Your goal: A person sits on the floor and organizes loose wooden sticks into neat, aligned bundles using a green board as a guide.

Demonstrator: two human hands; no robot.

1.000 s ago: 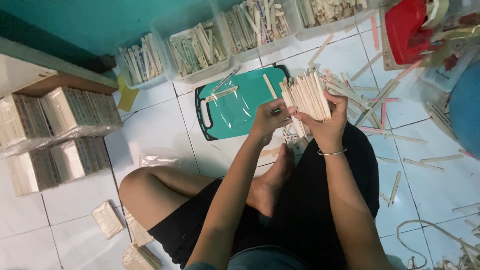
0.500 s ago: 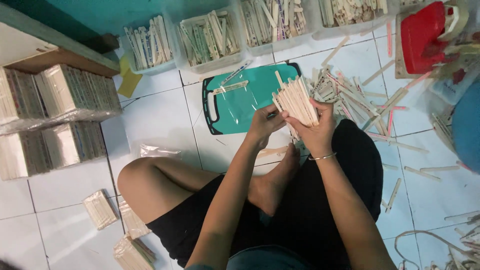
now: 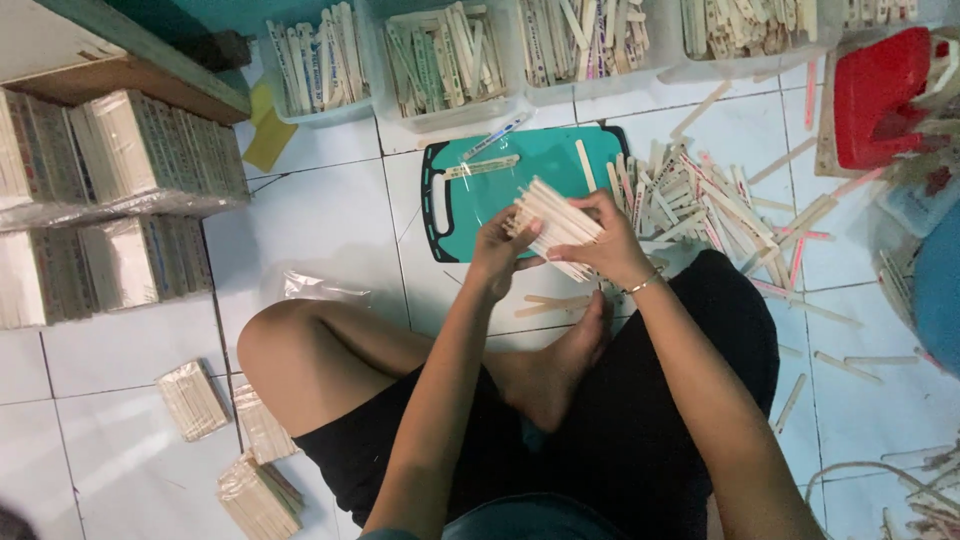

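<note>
I sit cross-legged on a white tiled floor. Both hands hold one bundle of flat wooden sticks (image 3: 556, 222) just above the near edge of a teal cutting board (image 3: 520, 185). My left hand (image 3: 497, 255) grips the bundle's left end from below. My right hand (image 3: 608, 245), with a thin bracelet at the wrist, wraps around its right side. The sticks lie tilted, fanned slightly toward the upper left. A few loose sticks rest on the board and by my foot (image 3: 560, 370).
Several clear tubs of sticks (image 3: 445, 65) line the far edge. A loose heap of sticks (image 3: 715, 210) spreads to the right. Wrapped stick bundles (image 3: 120, 200) stack at left, small packs (image 3: 195, 400) lie near my knee, and a red stool (image 3: 880, 95) stands at right.
The bundle has tipped from upright to nearly flat and come lower, toward the board's near edge. Both hands kept their hold and shifted slightly left.
</note>
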